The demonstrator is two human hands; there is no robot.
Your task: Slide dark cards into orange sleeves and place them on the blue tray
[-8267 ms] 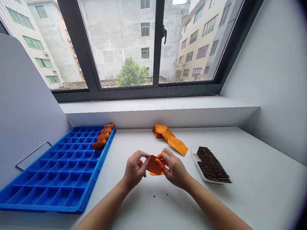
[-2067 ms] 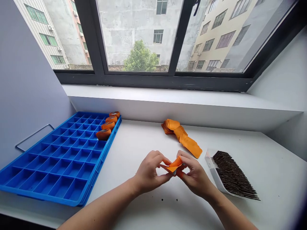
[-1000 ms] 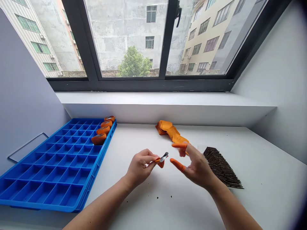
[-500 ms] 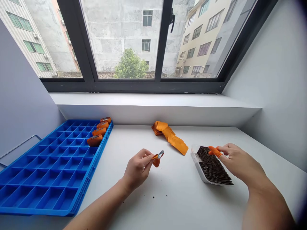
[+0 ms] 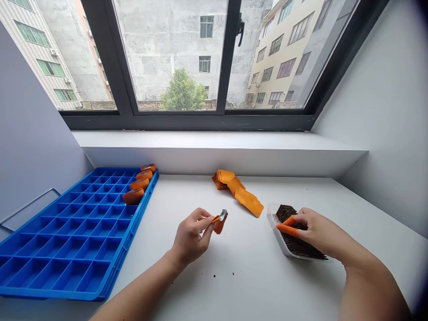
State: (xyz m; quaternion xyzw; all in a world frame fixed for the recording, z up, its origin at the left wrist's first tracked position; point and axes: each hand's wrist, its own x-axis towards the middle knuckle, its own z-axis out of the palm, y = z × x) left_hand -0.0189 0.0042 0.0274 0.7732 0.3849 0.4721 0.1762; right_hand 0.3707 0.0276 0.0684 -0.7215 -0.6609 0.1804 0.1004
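Near the middle of the white table, my left hand (image 5: 194, 232) pinches a small orange pouch (image 5: 220, 224) whose silvery inside shows at its top. My right hand (image 5: 312, 229) has orange finger cots on the thumb and forefinger. Those two fingers are parted over a clear plastic box (image 5: 280, 243) packed with rows of thin dark brown pieces (image 5: 302, 246); whether they touch the pieces I cannot tell. Beyond the hands lies a fanned stack of flat orange pouches (image 5: 247, 200).
A blue compartment tray (image 5: 72, 247) takes up the left side, with several filled orange pouches (image 5: 134, 196) along its far right column. Dark crumbs (image 5: 214, 276) are scattered on the table (image 5: 254, 294). A window sill (image 5: 220, 140) runs along the back.
My right hand has shifted left and slightly down over the box, and its cot-covered fingers have spread apart. My left hand stays nearly in place, with the pouch tilted a little differently.
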